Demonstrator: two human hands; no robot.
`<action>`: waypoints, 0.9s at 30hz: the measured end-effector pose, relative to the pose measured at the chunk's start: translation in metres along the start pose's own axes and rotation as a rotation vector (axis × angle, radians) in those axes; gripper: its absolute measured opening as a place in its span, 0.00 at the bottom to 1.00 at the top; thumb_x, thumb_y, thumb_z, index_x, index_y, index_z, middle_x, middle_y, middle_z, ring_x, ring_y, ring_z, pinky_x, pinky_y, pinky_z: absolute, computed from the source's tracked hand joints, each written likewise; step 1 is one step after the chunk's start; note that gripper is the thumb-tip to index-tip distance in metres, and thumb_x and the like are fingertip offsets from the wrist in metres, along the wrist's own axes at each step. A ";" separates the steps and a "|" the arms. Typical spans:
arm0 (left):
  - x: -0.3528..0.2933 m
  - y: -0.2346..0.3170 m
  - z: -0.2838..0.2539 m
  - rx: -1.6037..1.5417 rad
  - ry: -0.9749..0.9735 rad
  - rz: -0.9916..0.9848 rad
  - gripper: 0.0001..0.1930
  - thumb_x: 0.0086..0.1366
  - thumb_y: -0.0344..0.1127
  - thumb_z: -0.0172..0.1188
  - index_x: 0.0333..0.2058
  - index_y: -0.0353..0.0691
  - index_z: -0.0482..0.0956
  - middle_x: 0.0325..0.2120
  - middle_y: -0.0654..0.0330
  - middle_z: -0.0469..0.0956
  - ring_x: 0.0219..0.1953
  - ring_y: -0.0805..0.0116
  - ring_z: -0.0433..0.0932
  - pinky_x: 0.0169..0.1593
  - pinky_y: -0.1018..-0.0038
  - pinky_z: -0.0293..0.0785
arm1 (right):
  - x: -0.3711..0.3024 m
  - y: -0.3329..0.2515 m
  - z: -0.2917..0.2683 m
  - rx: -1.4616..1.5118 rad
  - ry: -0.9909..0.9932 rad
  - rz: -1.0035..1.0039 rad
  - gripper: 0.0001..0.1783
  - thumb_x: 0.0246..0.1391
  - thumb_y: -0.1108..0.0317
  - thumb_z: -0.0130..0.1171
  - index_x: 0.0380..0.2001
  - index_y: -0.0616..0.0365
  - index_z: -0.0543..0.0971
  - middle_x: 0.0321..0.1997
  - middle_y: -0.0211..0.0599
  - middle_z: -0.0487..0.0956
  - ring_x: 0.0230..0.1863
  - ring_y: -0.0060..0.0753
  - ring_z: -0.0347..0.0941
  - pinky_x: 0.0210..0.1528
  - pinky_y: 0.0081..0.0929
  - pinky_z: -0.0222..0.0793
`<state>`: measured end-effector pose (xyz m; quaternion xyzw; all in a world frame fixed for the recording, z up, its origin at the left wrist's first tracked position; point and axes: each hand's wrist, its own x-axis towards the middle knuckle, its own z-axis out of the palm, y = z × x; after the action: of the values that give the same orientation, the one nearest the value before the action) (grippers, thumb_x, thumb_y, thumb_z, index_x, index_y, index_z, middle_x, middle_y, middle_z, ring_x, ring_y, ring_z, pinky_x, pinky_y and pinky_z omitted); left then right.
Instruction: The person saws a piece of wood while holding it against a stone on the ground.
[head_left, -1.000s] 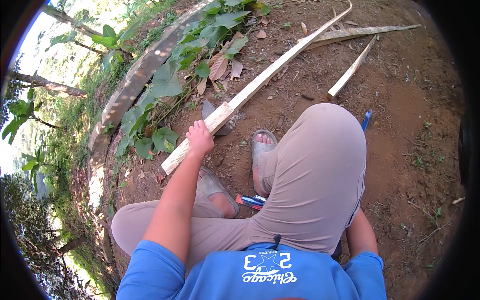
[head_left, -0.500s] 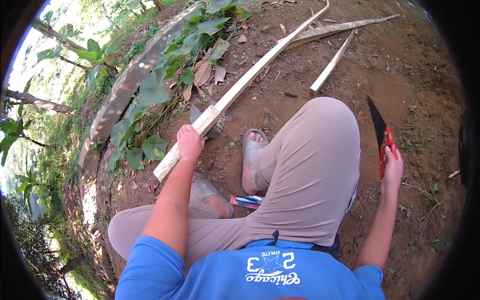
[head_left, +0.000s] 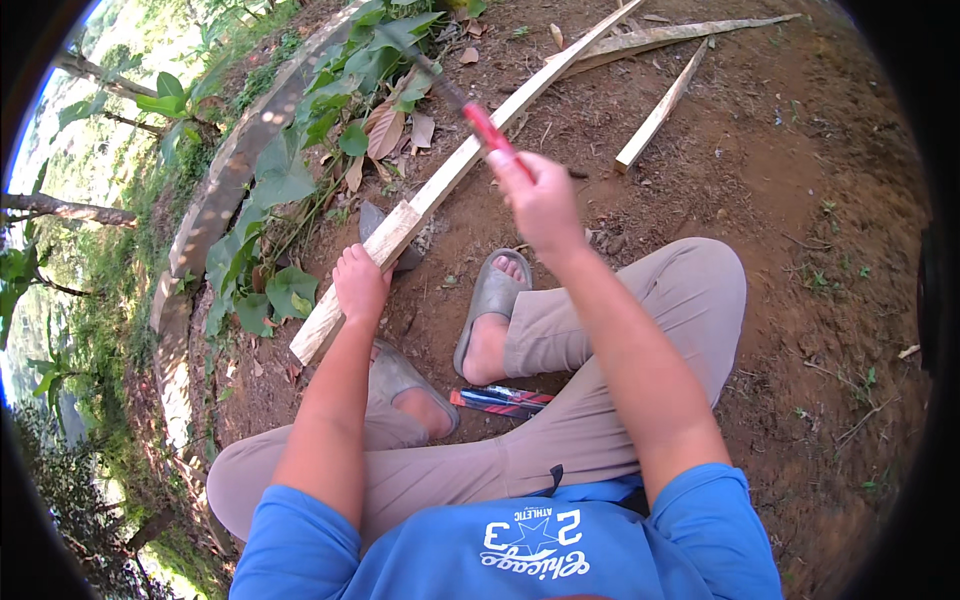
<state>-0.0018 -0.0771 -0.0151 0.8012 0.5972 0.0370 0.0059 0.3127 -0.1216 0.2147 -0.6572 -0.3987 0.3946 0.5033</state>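
Observation:
My left hand [head_left: 362,284] is wrapped round the thick near end of a long pale wooden stick [head_left: 455,172], which slants from near my feet to the far right. A squared step shows where the thick end meets the slimmer shaft. In my right hand [head_left: 543,208] is a hand saw [head_left: 484,127], gripped by its red handle. Its dark blade, blurred by motion, points up and left, above the leaves beyond the stick. Under the thick end, beside my left hand, a flat grey stone-like piece [head_left: 408,259] lies partly hidden.
Two more cut wood pieces, a long one [head_left: 680,32] and a short one [head_left: 655,120], lie on the soil at the far right. A flat red and blue package [head_left: 500,402] sits between my legs. Leafy vines [head_left: 285,180] and a low concrete edge [head_left: 205,215] run along the left.
My right hand has swung the saw from the far right across to the left, over the stick. My right knee has dropped outward. The left hand keeps its hold on the stick.

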 end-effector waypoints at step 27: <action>0.003 0.003 -0.005 -0.024 -0.067 -0.043 0.32 0.61 0.47 0.86 0.54 0.38 0.76 0.50 0.52 0.81 0.55 0.48 0.84 0.60 0.54 0.80 | -0.015 0.145 0.092 -0.293 -0.025 0.097 0.36 0.81 0.51 0.66 0.19 0.66 0.77 0.14 0.43 0.67 0.17 0.33 0.59 0.26 0.49 0.60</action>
<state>0.0012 -0.0751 -0.0103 0.7888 0.6133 0.0173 0.0364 0.2411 -0.1287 0.0581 -0.7370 -0.4263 0.3642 0.3774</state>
